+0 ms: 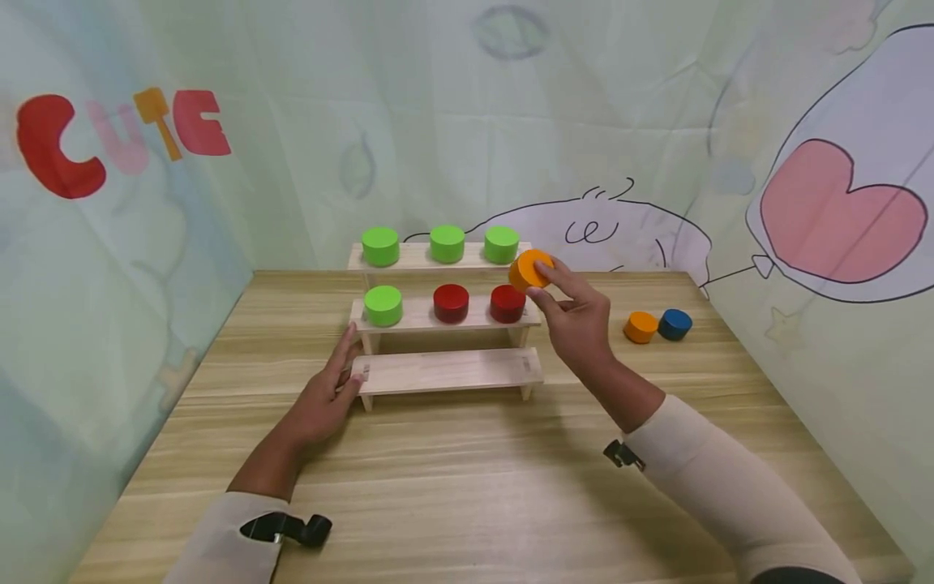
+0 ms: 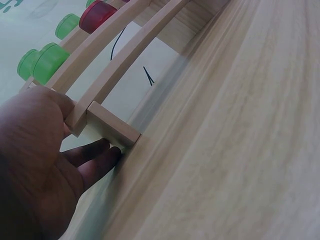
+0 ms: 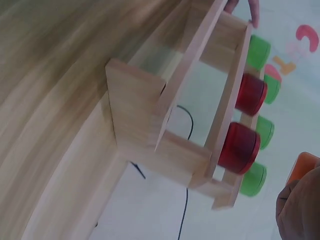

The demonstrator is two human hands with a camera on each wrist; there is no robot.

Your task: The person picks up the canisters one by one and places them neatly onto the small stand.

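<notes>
A three-step wooden rack [image 1: 445, 371] stands on the table. My left hand [image 1: 326, 399] holds its left end, thumb at the lowest step and fingers along the side; in the left wrist view two fingertips [image 2: 114, 152] reach the end support. My right hand [image 1: 581, 318] pinches an orange disc [image 1: 530, 271] between thumb and fingers, held up by the rack's right end, overlapping the upper steps in the head view. Three green discs [image 1: 447, 244] line the top step. On the middle step sit a green disc [image 1: 383, 306] and two red discs [image 1: 451, 303]. The lowest step is bare.
To the right on the table [image 1: 438, 503] lie another orange disc [image 1: 641, 327] and a blue disc [image 1: 674, 324], side by side. A printed cloth backdrop [image 1: 306, 162] rises behind the table and along both sides.
</notes>
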